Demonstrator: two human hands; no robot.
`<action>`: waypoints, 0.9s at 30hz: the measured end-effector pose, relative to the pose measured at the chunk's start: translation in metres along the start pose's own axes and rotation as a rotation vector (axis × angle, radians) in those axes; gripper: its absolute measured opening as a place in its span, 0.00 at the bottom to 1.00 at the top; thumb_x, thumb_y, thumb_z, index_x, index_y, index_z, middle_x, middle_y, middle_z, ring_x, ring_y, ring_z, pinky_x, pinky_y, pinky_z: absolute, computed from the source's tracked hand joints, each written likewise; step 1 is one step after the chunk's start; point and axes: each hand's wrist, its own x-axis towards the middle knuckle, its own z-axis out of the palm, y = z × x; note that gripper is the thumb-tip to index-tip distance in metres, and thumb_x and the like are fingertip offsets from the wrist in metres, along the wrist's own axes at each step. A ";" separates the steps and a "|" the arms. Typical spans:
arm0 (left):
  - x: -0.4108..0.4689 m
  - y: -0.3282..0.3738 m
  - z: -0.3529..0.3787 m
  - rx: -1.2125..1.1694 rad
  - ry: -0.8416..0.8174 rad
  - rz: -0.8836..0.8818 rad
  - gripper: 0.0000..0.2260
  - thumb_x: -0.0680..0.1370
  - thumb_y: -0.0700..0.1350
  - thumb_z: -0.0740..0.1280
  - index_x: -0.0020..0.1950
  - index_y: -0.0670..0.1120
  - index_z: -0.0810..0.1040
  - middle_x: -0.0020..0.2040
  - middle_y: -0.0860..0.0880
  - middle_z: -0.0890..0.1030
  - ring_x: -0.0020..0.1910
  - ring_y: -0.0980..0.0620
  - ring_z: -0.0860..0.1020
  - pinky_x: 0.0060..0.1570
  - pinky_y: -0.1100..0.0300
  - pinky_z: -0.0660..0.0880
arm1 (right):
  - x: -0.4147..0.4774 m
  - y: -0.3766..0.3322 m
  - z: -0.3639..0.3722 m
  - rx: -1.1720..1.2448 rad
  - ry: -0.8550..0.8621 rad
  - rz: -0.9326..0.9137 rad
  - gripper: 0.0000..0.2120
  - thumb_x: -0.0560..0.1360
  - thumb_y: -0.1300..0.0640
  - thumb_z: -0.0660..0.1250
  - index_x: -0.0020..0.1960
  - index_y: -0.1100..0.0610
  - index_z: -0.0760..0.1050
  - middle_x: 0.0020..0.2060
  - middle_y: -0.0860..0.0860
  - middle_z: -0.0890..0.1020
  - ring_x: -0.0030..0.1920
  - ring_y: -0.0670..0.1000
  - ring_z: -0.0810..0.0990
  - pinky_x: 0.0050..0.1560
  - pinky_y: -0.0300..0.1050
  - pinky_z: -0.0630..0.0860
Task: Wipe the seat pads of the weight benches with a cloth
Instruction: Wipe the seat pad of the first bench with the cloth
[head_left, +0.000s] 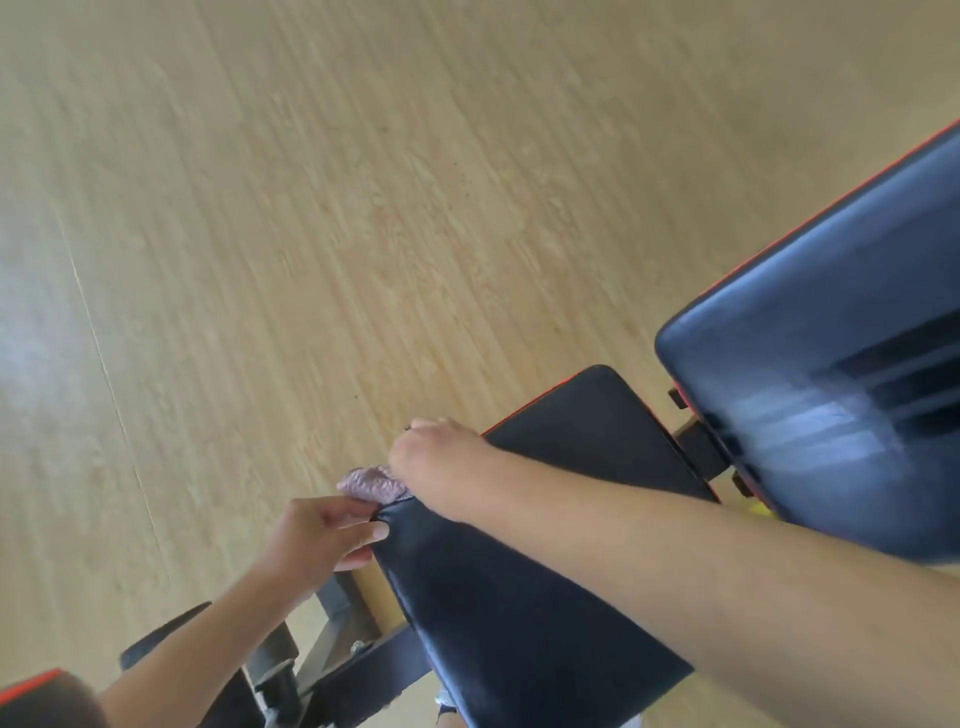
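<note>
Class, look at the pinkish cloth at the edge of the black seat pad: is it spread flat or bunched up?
Bunched up. The cloth shows as a small crumpled wad at the seat pad edge, mostly hidden under the right hand.

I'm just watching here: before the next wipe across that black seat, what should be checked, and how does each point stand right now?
1. Cloth in hand: ok, the right hand holds it.
2. Cloth on the seat pad: ok, it sits at the pad's corner.
3. Pad steadied: ok, the left hand grips the pad's edge.
4. Pad surface free of objects: ok, only the forearm crosses it.
5. Cloth damp or clean: cannot tell.
6. Back pad wiped: cannot tell; it shows glare.
</note>
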 end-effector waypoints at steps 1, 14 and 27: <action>0.001 0.003 -0.001 0.002 -0.012 0.009 0.09 0.72 0.33 0.78 0.45 0.47 0.89 0.46 0.41 0.90 0.45 0.44 0.88 0.39 0.61 0.85 | -0.007 0.026 0.002 0.010 0.044 0.064 0.12 0.76 0.68 0.62 0.58 0.61 0.77 0.56 0.55 0.79 0.60 0.57 0.74 0.55 0.48 0.73; -0.005 0.007 0.006 0.007 -0.059 0.002 0.08 0.74 0.36 0.77 0.51 0.45 0.89 0.45 0.46 0.90 0.46 0.49 0.89 0.45 0.60 0.85 | -0.185 0.108 0.084 0.143 0.084 0.998 0.18 0.72 0.64 0.66 0.61 0.59 0.68 0.40 0.52 0.74 0.49 0.58 0.81 0.37 0.46 0.70; -0.007 0.011 0.000 -0.004 -0.031 0.053 0.08 0.75 0.35 0.75 0.49 0.46 0.87 0.42 0.46 0.90 0.39 0.49 0.89 0.44 0.62 0.84 | -0.239 0.076 0.150 0.296 0.273 1.045 0.06 0.62 0.73 0.70 0.36 0.65 0.77 0.35 0.59 0.77 0.37 0.62 0.77 0.31 0.47 0.65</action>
